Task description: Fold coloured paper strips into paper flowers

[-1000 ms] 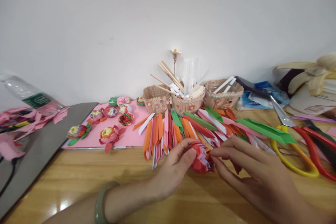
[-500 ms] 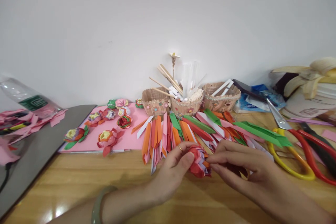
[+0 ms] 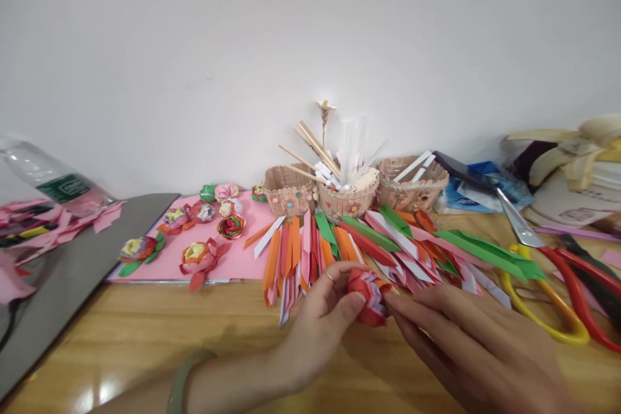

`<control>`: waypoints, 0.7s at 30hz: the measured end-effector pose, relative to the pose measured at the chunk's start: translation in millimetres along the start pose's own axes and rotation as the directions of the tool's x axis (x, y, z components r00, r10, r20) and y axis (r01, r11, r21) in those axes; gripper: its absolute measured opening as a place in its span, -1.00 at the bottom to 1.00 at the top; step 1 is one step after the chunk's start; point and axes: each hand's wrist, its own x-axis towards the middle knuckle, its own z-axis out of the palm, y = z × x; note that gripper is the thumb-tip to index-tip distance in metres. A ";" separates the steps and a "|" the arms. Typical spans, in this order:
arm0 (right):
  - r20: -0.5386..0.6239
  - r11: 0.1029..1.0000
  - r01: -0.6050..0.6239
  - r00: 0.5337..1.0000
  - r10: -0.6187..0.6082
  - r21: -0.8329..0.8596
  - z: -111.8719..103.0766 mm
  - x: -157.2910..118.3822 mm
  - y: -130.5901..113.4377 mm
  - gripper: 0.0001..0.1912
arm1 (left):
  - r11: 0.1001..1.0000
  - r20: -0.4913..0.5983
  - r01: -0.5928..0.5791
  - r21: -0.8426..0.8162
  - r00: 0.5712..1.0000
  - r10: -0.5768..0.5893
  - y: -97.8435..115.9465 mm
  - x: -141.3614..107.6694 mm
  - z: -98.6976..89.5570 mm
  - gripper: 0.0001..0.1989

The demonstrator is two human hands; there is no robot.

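Between my hands, just above the table front, is a paper flower [image 3: 372, 297] with red outer petals, a purple inner layer and some orange on its right. My left hand [image 3: 326, 317] grips its left side, thumb in front and fingers curled behind. At the right edge, the fingertips of my right hand [image 3: 460, 336] are pinched together on the petals; their tips are partly hidden. Folded paper strips [image 3: 291, 259] in orange, pink, white, red and green fan out behind the flower. Several finished paper flowers [image 3: 198, 257] rest on a pink sheet [image 3: 252, 265] to the left.
Three small decorated baskets [image 3: 347, 200] stand against the wall, holding sticks and white pieces. Red-handled scissors [image 3: 553, 259] and a yellow-handled pair [image 3: 577, 336] lie at right, near a banana peel [image 3: 572, 149]. At left, a plastic bottle [image 3: 63, 184] and pink scraps [image 3: 43, 226] sit on a grey surface.
My right hand has turned so its back faces up more, and its fingers have straightened and drawn together at the flower's edge. The flower stays in my left hand, slightly shifted right.
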 end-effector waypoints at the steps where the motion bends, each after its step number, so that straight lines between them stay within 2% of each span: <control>1: -0.006 0.998 -0.041 0.999 0.041 0.052 0.3 3.2 0.3 -0.81 | 1.000 -0.008 -0.004 -0.001 1.000 0.004 0.2 0.0 0.1 -0.61; 2: -0.006 0.989 -0.089 0.996 0.090 0.115 0.3 7.5 0.7 -0.83 | 1.000 -0.013 -0.007 -0.002 1.000 0.007 0.2 -0.1 0.1 -0.61; 5: 0.166 0.908 -0.254 0.964 0.209 0.333 -1.4 21.8 3.1 -0.81 | 1.000 -0.007 -0.020 -0.001 1.000 0.020 -0.9 -0.2 -0.7 -0.59; 10: 0.257 0.835 -0.376 0.922 0.291 0.402 -3.4 30.1 7.3 -0.80 | 1.000 -0.006 -0.022 0.015 1.000 0.022 -3.0 0.8 -2.7 -0.61; 17: 0.292 0.844 -0.404 0.904 0.311 0.353 -4.5 23.7 8.3 -0.85 | 1.000 0.010 -0.007 0.001 1.000 0.007 -2.7 0.0 -2.8 -0.60; 21: 0.176 0.902 -0.268 0.960 0.219 0.340 -6.4 20.3 6.4 -0.85 | 0.998 0.036 -0.069 -0.011 0.997 0.069 -4.4 -1.4 -3.2 -0.61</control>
